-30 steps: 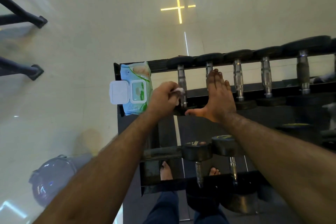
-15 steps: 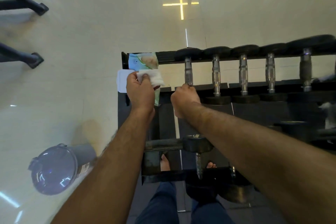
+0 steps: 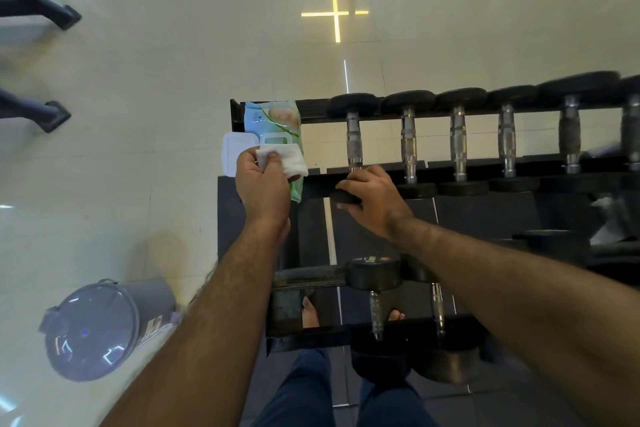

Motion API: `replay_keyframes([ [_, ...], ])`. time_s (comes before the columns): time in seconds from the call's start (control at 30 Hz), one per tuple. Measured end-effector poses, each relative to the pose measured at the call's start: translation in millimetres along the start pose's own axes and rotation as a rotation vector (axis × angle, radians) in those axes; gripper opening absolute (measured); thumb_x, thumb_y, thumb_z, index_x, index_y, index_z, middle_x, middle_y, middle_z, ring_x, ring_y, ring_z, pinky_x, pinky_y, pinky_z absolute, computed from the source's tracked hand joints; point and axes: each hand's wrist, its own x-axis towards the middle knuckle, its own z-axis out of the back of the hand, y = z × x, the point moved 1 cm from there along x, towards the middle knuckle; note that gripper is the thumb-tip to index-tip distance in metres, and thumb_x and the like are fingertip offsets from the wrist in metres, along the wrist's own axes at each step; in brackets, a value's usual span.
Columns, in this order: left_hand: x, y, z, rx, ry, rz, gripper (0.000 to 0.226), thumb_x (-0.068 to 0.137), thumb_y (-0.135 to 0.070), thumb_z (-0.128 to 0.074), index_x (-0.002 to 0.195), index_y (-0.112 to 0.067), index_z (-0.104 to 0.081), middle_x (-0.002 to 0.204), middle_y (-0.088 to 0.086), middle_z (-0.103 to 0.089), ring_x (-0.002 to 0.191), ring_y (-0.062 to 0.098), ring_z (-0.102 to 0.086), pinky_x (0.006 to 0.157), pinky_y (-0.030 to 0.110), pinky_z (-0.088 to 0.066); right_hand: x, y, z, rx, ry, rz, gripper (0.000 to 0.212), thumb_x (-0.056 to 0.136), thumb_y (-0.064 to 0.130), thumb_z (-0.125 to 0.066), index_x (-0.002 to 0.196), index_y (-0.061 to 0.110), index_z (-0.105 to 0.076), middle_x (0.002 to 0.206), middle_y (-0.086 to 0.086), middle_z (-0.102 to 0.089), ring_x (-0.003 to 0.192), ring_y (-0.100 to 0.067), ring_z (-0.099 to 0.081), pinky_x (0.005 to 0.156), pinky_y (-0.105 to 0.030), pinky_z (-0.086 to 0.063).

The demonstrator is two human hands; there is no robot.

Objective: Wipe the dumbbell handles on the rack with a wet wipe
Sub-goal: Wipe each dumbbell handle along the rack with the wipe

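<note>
View from the head camera, looking down on a dumbbell rack [image 3: 540,168]. The left hand [image 3: 264,184] pinches a folded white wet wipe [image 3: 284,159] between thumb and curled fingers, holding it just over a wipes pack [image 3: 273,121] that lies at the left end of the rack's top tier. The pack's white flip lid [image 3: 232,150] stands open to the left; the contents behind the opening are hidden by the wipe and hand. The right hand [image 3: 372,199] curls its fingers round the near black head of the leftmost dumbbell [image 3: 354,135], whose metal handle runs away from the viewer. Further dumbbells [image 3: 459,142] lie side by side to the right on the same tier, handles parallel. A lower tier carries more dumbbells [image 3: 375,282]. On the pale floor to the left stands a lidded grey bin [image 3: 100,329], lid closed, contents not visible.
</note>
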Motion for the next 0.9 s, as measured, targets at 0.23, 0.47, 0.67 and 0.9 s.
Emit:
replay_keyframes([
  [0.23,-2.7,-5.8,-14.6,0.099,0.062,-0.032,0.021,0.106,-0.025,-0.061,0.126,-0.020,-0.060,0.122,-0.004,-0.068,0.113,0.018,-0.069,0.087,0.035,-0.065,-0.6,-6.9,16.6,-0.001,0.086,0.030,0.048,0.084,0.024,-0.091,0.128,0.014,-0.076,0.119,-0.005,-0.072,0.115,-0.030,-0.058,0.098,-0.048,-0.054],
  [0.47,-2.0,-1.6,-34.8,0.214,0.139,-0.110,0.014,0.106,-0.023,-0.062,0.119,-0.018,-0.063,0.113,-0.007,-0.067,0.105,0.011,-0.067,0.077,0.023,-0.062,2.3,-27.8,41.5,-0.200,0.056,0.142,0.073,0.089,0.075,-0.066,0.128,0.014,-0.074,0.123,-0.008,-0.073,0.115,-0.030,-0.065,0.102,-0.050,-0.053],
  [0.67,16.6,4.9,-67.2,0.621,0.265,-0.481,0.020,0.104,-0.022,-0.062,0.115,-0.017,-0.077,0.096,-0.004,-0.074,0.084,0.006,-0.065,0.074,0.022,-0.056,8.2,-72.6,51.0,-0.195,0.225,-0.412,0.163,0.054,0.114,-0.038,0.166,0.015,0.028,0.174,-0.009,0.033,0.162,-0.029,0.026,0.134,-0.058,0.001],
  [0.9,23.8,18.9,-116.7,0.972,0.436,-1.034,0.026,0.096,-0.009,-0.067,0.121,-0.003,-0.074,0.118,0.011,-0.070,0.100,0.026,-0.067,0.085,0.037,-0.061,6.1,-75.1,38.1,-0.061,0.196,-0.430,0.183,0.024,0.122,-0.025,0.163,0.018,0.034,0.174,-0.004,0.034,0.162,-0.025,0.026,0.134,-0.058,-0.003],
])
